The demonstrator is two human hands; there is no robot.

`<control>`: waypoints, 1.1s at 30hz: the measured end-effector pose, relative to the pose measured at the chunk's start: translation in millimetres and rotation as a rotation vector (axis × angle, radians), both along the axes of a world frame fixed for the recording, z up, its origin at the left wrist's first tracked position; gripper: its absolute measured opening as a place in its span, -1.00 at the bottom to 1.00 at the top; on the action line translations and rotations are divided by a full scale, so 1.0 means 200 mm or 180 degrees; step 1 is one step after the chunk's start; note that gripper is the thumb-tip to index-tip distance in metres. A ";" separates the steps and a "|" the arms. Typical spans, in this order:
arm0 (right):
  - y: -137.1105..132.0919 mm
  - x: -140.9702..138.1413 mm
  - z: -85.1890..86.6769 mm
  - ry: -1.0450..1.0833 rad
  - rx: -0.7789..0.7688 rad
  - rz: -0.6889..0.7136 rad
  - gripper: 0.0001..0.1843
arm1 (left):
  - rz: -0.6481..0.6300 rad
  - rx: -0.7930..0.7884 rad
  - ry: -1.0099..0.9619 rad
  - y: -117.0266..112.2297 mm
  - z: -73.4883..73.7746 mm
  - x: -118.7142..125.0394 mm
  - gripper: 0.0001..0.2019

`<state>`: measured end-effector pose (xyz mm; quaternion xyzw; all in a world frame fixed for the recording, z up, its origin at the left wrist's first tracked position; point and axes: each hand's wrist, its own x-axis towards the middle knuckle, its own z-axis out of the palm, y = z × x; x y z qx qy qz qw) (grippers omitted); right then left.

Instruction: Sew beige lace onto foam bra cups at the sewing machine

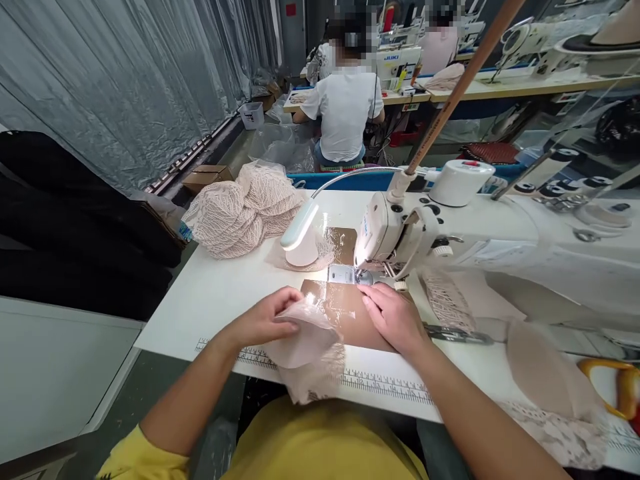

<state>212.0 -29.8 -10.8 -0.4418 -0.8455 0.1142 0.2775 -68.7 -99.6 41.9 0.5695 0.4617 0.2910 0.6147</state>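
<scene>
- Cloth piece [307, 337], pale and thin with lace on its lower part, is in front of the sewing machine, reaching the near edge of the desk [200, 300].
- Far left on the desk, a pile of lace pieces [225, 213] sits well apart from the hands.
- Left hand [263, 320]: its grip is narrow, holding the cloth piece between thumb and fingers.
- Just beyond it, a lit lamp [300, 227] on a bendy neck shines near the needle area.
- Brown sheet [370, 327] lies flat on the desk between the two hands.
- Sewing machine [380, 230] stands behind that sheet. The step in hand looks like handling the cloth piece beside it, with the cloth apart from the needle; the next move would call for a flat, lined-up edge.
- Right hand [397, 317]: it rests on the brown sheet, fingertips close to the needle area; whether its grip pinches anything, one cannot tell.
- Far right, loose cloth [540, 373] lies beside orange-handled scissors [625, 393].
</scene>
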 end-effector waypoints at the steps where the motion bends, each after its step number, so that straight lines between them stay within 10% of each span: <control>1: -0.01 0.01 0.01 0.0306 -0.0030 0.0071 -0.71 | -0.0198 0.0165 0.0066 0.04 0.00 0.07 -0.66; 7: -0.07 0.03 0.06 0.0244 -0.0068 0.0932 -0.73 | -0.0630 0.1186 0.1117 0.29 -0.08 0.33 -0.42; 11: -0.07 0.02 0.06 -0.0289 -0.0062 0.0810 -0.70 | -0.0179 0.1388 0.1657 0.38 -0.10 0.31 -0.46; 16: -0.08 0.02 0.07 -0.0260 -0.0074 0.0706 -0.58 | 0.0242 0.1370 0.1963 0.41 -0.11 0.27 -0.57; 24: -0.05 0.01 0.04 -0.0478 0.0245 0.0225 -0.73 | -0.0478 0.1502 0.1588 0.46 -0.12 0.40 -0.69; 33: -0.05 -0.01 0.01 -0.0737 0.0198 0.0041 -0.75 | 0.0054 0.2694 0.2439 0.38 0.00 0.35 -0.76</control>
